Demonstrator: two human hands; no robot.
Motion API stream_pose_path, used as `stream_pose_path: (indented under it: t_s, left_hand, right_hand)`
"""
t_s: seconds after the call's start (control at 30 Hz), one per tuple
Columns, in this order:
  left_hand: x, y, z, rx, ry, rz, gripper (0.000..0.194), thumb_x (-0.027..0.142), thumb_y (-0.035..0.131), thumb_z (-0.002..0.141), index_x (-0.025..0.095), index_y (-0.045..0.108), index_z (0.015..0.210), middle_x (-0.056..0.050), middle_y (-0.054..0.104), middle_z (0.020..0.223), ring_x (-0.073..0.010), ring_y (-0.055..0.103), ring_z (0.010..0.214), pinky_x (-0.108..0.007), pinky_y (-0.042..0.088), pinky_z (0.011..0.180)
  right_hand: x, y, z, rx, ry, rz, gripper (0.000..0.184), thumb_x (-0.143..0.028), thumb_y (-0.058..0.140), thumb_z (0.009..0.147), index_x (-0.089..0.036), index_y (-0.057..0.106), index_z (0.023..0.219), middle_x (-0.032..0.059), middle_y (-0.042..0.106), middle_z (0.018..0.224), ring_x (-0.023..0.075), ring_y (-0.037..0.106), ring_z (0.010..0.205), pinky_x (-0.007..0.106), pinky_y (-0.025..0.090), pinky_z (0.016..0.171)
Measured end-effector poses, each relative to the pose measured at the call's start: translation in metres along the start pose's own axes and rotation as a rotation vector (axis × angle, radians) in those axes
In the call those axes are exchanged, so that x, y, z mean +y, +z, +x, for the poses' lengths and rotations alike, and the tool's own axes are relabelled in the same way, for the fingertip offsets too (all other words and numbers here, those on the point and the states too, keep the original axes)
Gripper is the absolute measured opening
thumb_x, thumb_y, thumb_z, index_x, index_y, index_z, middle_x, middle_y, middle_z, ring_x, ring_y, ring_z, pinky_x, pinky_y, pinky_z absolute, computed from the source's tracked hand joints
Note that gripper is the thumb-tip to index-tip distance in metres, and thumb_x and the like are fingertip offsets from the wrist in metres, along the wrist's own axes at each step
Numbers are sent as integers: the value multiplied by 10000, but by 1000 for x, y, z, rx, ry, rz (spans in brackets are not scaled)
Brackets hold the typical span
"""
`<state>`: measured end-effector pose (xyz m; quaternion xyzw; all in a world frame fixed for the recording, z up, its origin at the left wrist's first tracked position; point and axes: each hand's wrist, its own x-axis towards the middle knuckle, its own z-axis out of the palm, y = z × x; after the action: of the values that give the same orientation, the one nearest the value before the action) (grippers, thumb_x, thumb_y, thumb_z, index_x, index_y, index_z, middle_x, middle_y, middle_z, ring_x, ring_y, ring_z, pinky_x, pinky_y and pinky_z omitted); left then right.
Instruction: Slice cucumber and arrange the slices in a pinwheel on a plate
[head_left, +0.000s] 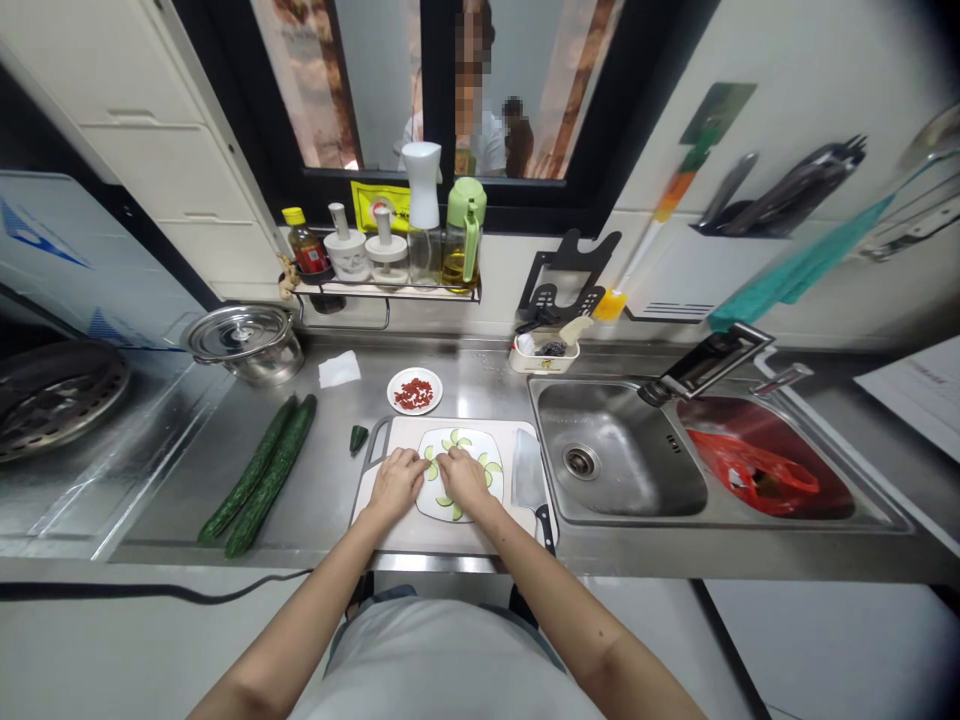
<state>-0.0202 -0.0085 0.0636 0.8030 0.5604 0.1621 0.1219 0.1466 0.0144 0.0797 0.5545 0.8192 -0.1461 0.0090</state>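
A white plate [472, 505] lies on a cutting board [390, 535] with thin, green-edged cucumber slices [454, 440] arranged on it in small fans. Over the plate's left side, my left hand [399, 482] has its fingers bent together, the tips at a cucumber slice. Close beside it, my right hand [462, 478] reaches over the middle of the plate with its fingers drawn together; what lies under its fingertips is hidden. A cleaver [529, 470] rests along the board's right edge, black handle toward me.
Two whole cucumbers [262, 480] and a cucumber end [358, 438] lie to the left. Behind the board stands a small dish of red bits [415, 391]. A lidded pot [247, 345] is at back left, a double sink [622, 450] at right. Bottles line a shelf [390, 291].
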Motion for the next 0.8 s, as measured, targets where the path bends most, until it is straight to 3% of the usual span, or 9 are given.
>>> stream_pose_path:
  t_s: [0.23, 0.8]
  left_hand:
    - [0, 1, -1, -56, 57, 66, 240, 161, 488, 848, 238, 682, 967, -76, 586, 953, -219, 460, 923, -353, 388, 819]
    - [-10, 5, -4, -75, 156, 135, 273, 141, 474, 859, 243, 657, 1035, -65, 584, 981, -210, 450, 923, -333, 407, 803]
  right_hand:
    - [-1, 2, -2, -18, -12, 24, 270, -224, 396, 914, -226, 644, 1021, 84, 598, 1001, 201, 534, 926, 254, 386, 696]
    - [-1, -1, 1, -24, -47, 5, 305, -199, 374, 907, -207, 665, 999, 97, 608, 980, 213, 539, 918, 263, 415, 683]
